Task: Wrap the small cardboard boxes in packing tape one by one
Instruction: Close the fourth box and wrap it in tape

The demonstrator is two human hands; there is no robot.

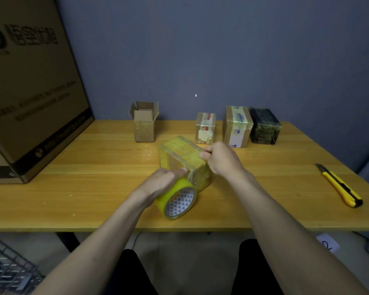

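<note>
Mid-wrap on one small box point(180, 155), lying near the middle of the worktop point(94, 167) and already yellowish under several turns of tape. Tilted up on one edge, probably so the strip can pass under and around it without lifting the whole thing. Right hand point(221, 159) curled over the box's right end, fingers gripping the top edge, steadying it against the pull. Left hand point(165, 180) wrapped round the tape roll point(177, 201), fingers closed over its outer face, thumb side hidden; roll held just beside the box's near face, apparently with the strip run straight onto it and kept short and taut, though the join itself is hard to make out. Along the far edge, four more boxes: an open box point(144, 124) at the left, flaps up, judged not yet sealed; then a taped box point(205, 128), a taller taped box point(237, 126) and a dark box point(264, 126) to the right, set close together, seemingly finished and parked out of the way. Utility knife point(339, 185) lying well apart at the right, within reach for cutting the strip. Large carton point(30, 81) standing at the far left.
</note>
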